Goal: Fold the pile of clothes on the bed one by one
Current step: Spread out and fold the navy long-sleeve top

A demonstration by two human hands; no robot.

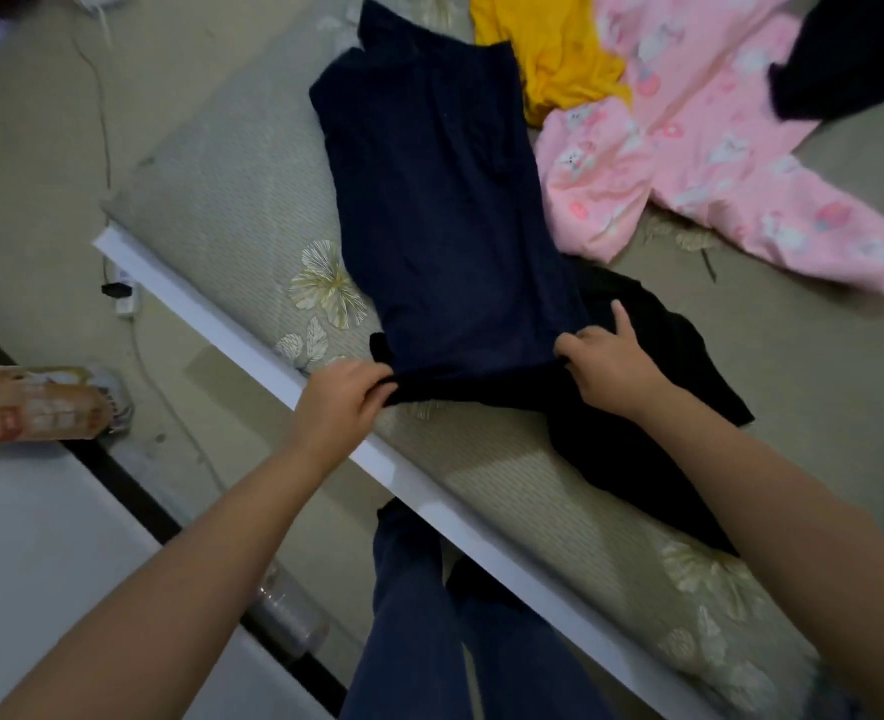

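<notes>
A dark navy garment [440, 200] lies stretched lengthwise on the bed [232, 210], folded narrow. My left hand [344, 394] pinches its near left corner at the bed's edge. My right hand [611, 363] grips the near right corner, index finger pointing out. A black garment [653, 407] lies partly under the navy one, to the right. Further back are a pink printed pyjama piece [689, 148], a yellow garment [549, 54] and another dark garment [845, 49] at the top right.
The bed's white frame edge [253, 356] runs diagonally across the view. My legs in blue trousers [419, 615] stand against it. On the floor to the left lie a power strip with cable [125, 298], a plastic bottle [289, 615] and a white surface [40, 563].
</notes>
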